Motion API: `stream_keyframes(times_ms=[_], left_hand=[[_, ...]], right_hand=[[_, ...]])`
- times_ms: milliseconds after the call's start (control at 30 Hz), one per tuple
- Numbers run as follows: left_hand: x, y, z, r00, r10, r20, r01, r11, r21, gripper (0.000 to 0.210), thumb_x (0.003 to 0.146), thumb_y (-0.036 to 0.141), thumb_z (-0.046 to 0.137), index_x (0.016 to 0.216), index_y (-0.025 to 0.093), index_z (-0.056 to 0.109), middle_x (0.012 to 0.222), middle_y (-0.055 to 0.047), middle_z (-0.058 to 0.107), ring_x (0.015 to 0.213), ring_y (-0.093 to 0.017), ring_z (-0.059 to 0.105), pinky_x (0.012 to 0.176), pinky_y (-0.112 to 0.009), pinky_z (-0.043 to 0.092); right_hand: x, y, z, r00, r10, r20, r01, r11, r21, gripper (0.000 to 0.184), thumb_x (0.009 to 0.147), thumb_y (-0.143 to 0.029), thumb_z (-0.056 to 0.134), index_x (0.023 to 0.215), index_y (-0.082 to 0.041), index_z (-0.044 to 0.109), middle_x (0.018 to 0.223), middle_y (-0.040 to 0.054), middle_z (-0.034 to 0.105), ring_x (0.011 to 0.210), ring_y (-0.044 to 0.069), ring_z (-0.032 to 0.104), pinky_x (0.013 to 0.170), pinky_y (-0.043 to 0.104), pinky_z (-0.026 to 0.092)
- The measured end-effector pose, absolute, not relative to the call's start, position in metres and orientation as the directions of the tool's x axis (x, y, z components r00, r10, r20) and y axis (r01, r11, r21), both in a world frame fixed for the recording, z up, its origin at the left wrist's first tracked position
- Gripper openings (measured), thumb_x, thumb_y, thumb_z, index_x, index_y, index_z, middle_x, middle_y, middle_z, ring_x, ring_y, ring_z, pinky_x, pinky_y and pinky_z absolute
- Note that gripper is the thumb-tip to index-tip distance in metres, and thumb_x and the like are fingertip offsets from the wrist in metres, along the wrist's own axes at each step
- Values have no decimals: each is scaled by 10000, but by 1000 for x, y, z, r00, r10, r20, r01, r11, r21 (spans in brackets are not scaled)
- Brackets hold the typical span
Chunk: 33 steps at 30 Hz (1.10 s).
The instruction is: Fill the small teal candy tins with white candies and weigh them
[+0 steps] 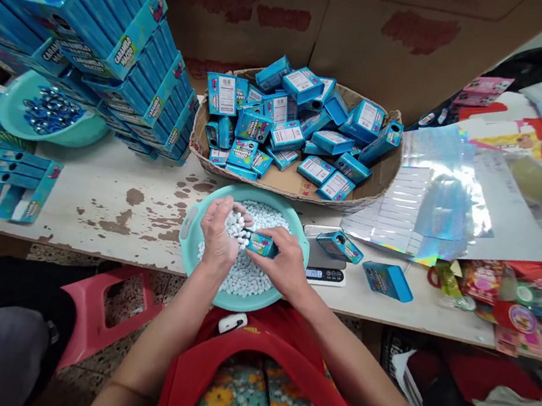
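My left hand (220,233) is cupped around a heap of small white candies (238,224) above a mint-green basin (189,245). More of the same white candies (247,284) fill the basin below. Between the fingers of my right hand (286,259) is a small blue candy tin (262,245), tilted with one end against the candies in my left palm. To the right, a digital scale (325,276) carries another blue tin (340,246) on its plate. A further blue tin (388,281) lies on the table beside the scale.
Behind the basin stands a cut-down cardboard box (285,170) heaped with blue tins. Stacked display boxes (133,69) rise at the left, near a green bowl (73,135) of shiny blue pieces. Holographic sheets (444,187) and packets lie right. A pink stool (89,312) is below.
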<state>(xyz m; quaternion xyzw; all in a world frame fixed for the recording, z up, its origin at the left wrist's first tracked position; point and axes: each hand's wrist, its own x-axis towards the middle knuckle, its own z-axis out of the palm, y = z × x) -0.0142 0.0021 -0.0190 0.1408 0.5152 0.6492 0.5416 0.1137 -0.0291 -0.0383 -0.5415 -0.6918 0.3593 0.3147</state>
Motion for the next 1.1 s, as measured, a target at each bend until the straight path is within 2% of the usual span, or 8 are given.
stream_keyframes(times_ms=[167,433,600,767,933,1100], left_hand=[[-10,2,-19,-388,863,-323,-488,105,866,267,769,389,621,665,180,492,626,22,537,545,-110,565,548,-254,463],[-2,3,-21,-450,867,-213,-357,44,933,309,799,407,618,633,177,492,598,30,492,546,-93,522,570,-242,455],[3,6,-20,-442,861,-251,-383,72,921,321,794,445,623,675,183,480,590,40,479,512,-87,498,521,-230,441],[4,7,-22,-463,863,-201,-334,41,942,333,801,448,622,666,182,475,568,41,469,515,-82,497,530,-217,445],[1,7,-22,-445,864,-235,-370,61,927,352,770,459,659,663,183,468,543,60,422,427,-54,405,396,-188,337],[4,7,-24,-427,877,-222,-349,66,935,342,753,472,676,710,190,488,493,81,399,381,-49,368,355,-181,291]], right_hand=[[117,-30,-40,-183,981,66,464,145,-874,319,703,-330,765,989,-244,653,913,34,663,894,218,617,812,361,473],[120,-28,-37,-175,981,86,464,159,-872,318,708,-322,761,996,-245,653,908,30,662,895,220,615,808,357,472],[121,-28,-37,-169,982,82,467,153,-871,325,701,-328,767,991,-239,652,896,29,661,882,214,617,806,355,474],[120,-26,-40,-160,983,88,459,153,-875,330,693,-317,772,992,-244,653,901,29,661,881,214,615,809,359,477],[119,-26,-35,-172,981,91,425,157,-891,315,692,-299,771,982,-244,662,885,30,664,859,214,614,793,359,486],[116,-26,-40,-149,983,110,384,160,-909,333,686,-261,774,999,-245,661,927,34,661,901,211,611,816,352,485]])
